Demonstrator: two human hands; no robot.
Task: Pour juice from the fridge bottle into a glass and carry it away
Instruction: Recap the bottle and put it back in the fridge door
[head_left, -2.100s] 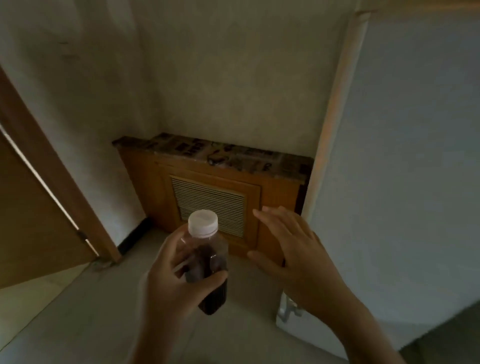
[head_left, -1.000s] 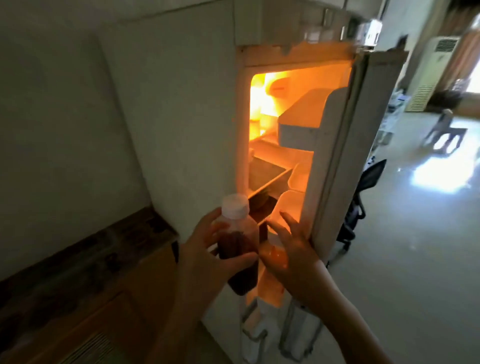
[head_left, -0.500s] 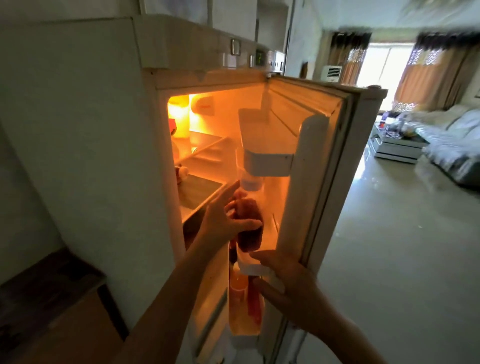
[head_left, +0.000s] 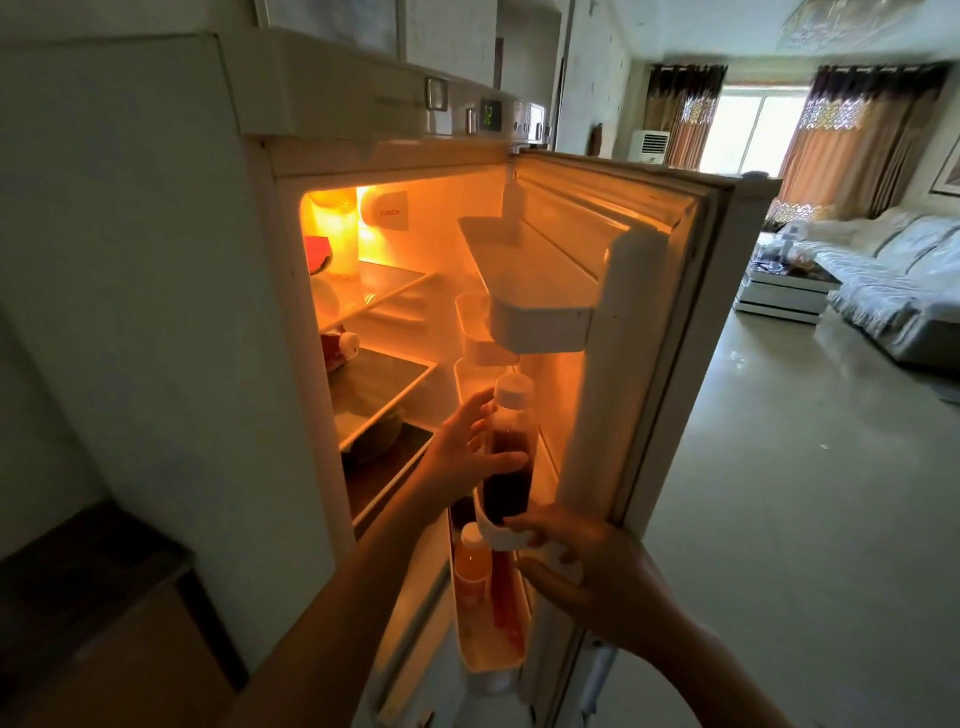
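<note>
The fridge (head_left: 156, 260) stands open and lit orange inside. A clear juice bottle (head_left: 511, 467) with a white cap and dark juice stands upright in the middle shelf (head_left: 493, 535) of the fridge door (head_left: 649, 364). My left hand (head_left: 467, 452) reaches in and grips the bottle, thumb across its front and fingers behind it. My right hand (head_left: 582, 566) holds the front corner of that door shelf, fingers curled on its white rim. No glass is in view.
An orange bottle (head_left: 472, 566) and a red one stand in the lower door shelf. Food sits on the glass shelves (head_left: 374, 384). A wooden cabinet (head_left: 93, 597) is low on the left. Tiled floor, a sofa (head_left: 893, 280) and a low table (head_left: 784, 291) lie to the right.
My left hand carried the bottle from in front of the fridge into the middle door shelf. My right hand moved from the door's edge onto the shelf corner.
</note>
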